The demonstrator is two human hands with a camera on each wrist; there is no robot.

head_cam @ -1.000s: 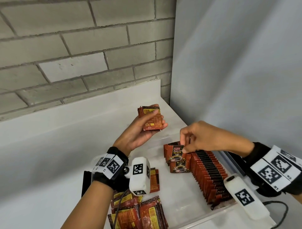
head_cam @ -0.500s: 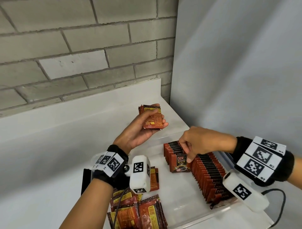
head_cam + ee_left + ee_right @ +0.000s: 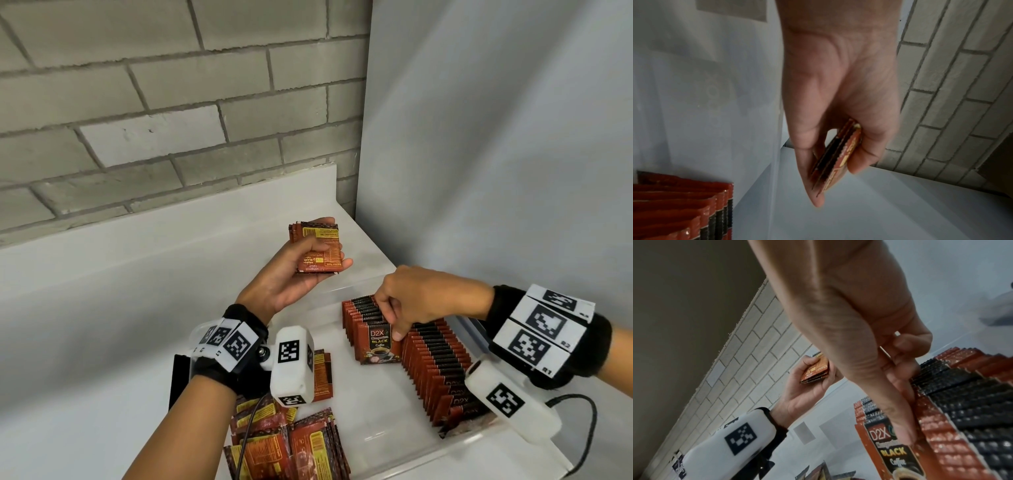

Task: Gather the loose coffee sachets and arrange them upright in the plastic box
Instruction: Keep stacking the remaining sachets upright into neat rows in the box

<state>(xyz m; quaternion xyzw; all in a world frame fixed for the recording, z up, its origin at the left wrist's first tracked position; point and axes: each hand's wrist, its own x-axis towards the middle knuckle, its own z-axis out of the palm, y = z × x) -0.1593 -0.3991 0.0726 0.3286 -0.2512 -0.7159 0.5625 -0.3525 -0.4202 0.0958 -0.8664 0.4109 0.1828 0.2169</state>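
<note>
Coffee sachets point(image 3: 430, 356) stand upright in a long row inside the clear plastic box point(image 3: 404, 448), which sits on the white bench point(image 3: 102, 308) toward its right edge, close to the grey wall point(image 3: 496, 137). The row runs from the far end of the box toward the near right corner, red and black top edges packed one against the next.

Our right hand point(image 3: 416, 298) reaches down onto the far part of that row. Its fingers are curled, and the thumb point(image 3: 902, 433) and fingertips pinch the front sachet point(image 3: 378, 342), the one whose printed face reads D2X Black Coffee. That sachet stands upright, touching the sachets behind it; a gap opens between it and the rest of the row on the right.

Our left hand point(image 3: 291, 274) is raised above the bench near its far edge, palm up, gripping a small stack of sachets point(image 3: 317, 248) between thumb and fingers. In the left wrist view the stack point(image 3: 836, 155) shows edge-on, several sachets thick.

More loose sachets point(image 3: 284, 445) lie flat in a heap at the near edge of the bench, left of the box, partly hidden by our left wrist. A brick wall point(image 3: 154, 102) rises behind the bench.
</note>
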